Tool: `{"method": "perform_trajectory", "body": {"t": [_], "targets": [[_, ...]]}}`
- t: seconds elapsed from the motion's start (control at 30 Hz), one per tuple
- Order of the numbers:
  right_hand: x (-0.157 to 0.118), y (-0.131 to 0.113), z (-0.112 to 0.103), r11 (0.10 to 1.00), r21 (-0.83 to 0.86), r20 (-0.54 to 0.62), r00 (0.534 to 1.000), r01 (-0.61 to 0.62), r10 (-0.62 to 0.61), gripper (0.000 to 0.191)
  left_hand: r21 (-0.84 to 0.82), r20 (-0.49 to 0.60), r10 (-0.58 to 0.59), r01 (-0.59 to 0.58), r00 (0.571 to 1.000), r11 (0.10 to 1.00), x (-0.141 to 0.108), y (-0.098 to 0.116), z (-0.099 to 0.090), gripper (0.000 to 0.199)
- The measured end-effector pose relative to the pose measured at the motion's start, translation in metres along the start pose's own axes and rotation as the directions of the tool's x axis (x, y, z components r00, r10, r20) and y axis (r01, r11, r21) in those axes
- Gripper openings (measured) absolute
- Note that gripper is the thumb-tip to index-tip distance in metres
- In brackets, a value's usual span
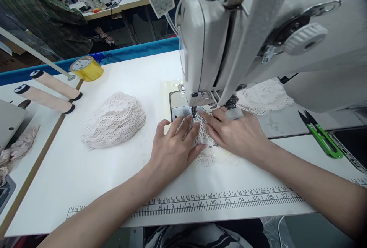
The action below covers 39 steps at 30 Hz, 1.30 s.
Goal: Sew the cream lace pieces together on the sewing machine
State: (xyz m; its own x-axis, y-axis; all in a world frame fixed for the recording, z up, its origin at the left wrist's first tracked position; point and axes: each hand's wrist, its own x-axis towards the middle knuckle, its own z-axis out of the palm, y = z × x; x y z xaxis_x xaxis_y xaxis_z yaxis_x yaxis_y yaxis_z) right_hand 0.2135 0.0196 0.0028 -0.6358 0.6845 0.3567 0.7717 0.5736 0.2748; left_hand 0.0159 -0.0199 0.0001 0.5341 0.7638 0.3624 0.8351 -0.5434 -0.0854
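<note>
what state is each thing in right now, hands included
left hand: fingers spread, fingertips on the lace
right hand: fingertips on the lace
lace: gathered at the machine's needle area, partly covered by fingers
left lace pile: heaped
right lace pile: lying beyond the right hand
green snips: lying, blades apart
tape roll: lying flat
phone: screen dark

Off-white lace piece (202,130), openwork, scalloped near edge, softly bunched, lying at presser foot (194,112).

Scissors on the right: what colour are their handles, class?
The handles are green, shown best in the head view.
</note>
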Motion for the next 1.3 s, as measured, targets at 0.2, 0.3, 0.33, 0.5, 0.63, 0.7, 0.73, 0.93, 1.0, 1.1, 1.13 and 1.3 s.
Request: {"method": "perform_trajectory", "body": {"t": [0.2, 0.3, 0.33, 0.5, 0.63, 0.7, 0.73, 0.93, 1.0, 1.1, 1.13, 1.3], "targets": [[0.003, 0.003, 0.002, 1.0, 0.002, -0.001, 1.0, -0.019, 0.019, 0.036, -0.015, 0.023, -0.02, 0.02, 1.0, 1.0, 0.002, -0.003, 0.002, 0.042], [0.003, 0.005, 0.002, 1.0, 0.022, -0.014, 1.0, -0.006, 0.007, 0.033, -0.017, 0.026, -0.024, 0.025, 0.999, 1.0, 0.002, -0.004, 0.002, 0.043], [0.003, 0.006, 0.001, 0.999, 0.034, -0.021, 1.0, 0.004, -0.003, 0.032, -0.015, 0.016, -0.022, 0.023, 1.0, 1.0, 0.002, -0.005, 0.002, 0.043], [-0.001, 0.01, -0.019, 0.941, 0.338, 0.047, 0.998, 0.013, -0.031, 0.021, -0.037, -0.143, 0.074, -0.08, 0.987, 0.996, 0.001, -0.01, -0.008, 0.027], [-0.004, 0.017, -0.034, 0.752, 0.656, 0.273, 0.948, -0.058, -0.165, 0.019, -0.168, -0.105, 0.228, -0.243, 0.968, 0.955, -0.003, -0.016, -0.016, 0.034], [-0.005, 0.019, -0.036, 0.706, 0.701, 0.318, 0.931, -0.103, -0.18, 0.01, -0.198, -0.046, 0.273, -0.277, 0.961, 0.94, -0.005, -0.017, -0.018, 0.03], [-0.005, 0.02, -0.036, 0.685, 0.718, 0.322, 0.932, -0.127, -0.164, 0.012, -0.21, -0.026, 0.269, -0.268, 0.963, 0.94, -0.005, -0.017, -0.02, 0.022], [-0.003, 0.018, -0.03, 0.555, 0.763, 0.384, 0.923, -0.331, 0.023, 0.018, -0.389, 0.251, -0.069, 0.166, 0.966, 0.906, 0.005, -0.011, -0.036, 0.015], [-0.003, 0.015, -0.026, 0.6, 0.743, 0.341, 0.939, -0.297, 0.042, 0.016, -0.388, 0.342, -0.092, 0.23, 0.935, 0.893, 0.014, -0.012, -0.041, 0.012], [-0.003, 0.01, -0.017, 0.72, 0.669, 0.2, 0.978, -0.182, 0.06, 0.02, -0.403, 0.39, -0.074, 0.242, 0.918, 0.883, 0.028, -0.016, -0.04, 0.018], [-0.004, 0.009, -0.014, 0.76, 0.633, 0.124, 0.988, -0.149, 0.09, 0.022, -0.412, 0.393, -0.06, 0.234, 0.918, 0.88, 0.032, -0.018, -0.038, 0.022], [-0.004, 0.006, -0.003, 0.841, 0.535, -0.22, 0.948, -0.079, 0.229, 0.028, -0.497, 0.352, 0.02, 0.169, 0.936, 0.851, 0.05, -0.031, -0.028, 0.024]]}}
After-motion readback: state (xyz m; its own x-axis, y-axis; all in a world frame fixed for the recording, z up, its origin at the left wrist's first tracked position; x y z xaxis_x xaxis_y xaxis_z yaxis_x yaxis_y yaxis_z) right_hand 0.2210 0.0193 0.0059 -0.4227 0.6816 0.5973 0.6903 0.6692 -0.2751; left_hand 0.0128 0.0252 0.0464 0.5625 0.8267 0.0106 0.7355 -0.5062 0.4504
